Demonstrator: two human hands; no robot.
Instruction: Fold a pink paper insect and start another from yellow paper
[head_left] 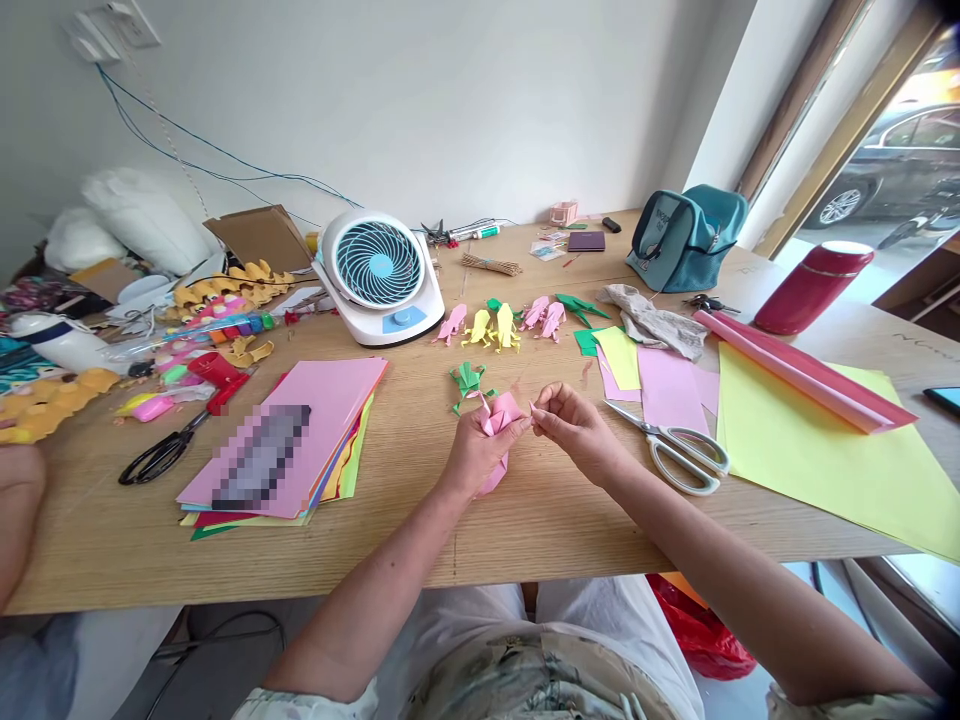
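Observation:
A pink folded-paper figure is gripped in my left hand, above the table's front middle. My right hand pinches a thin pointed tip of the same pink paper at its right side. Just behind my left hand sits a green origami frog. Farther back stand more paper figures: yellow ones, pink ones and dark green ones. To the right of my right hand lie white-handled scissors, blades pointing left.
A stack of coloured paper and black-handled scissors lie left. A white fan stands behind. At right are yellow sheets, a pink roll, a red bottle, a grey cloth and a teal bag. Another person's arm rests at far left.

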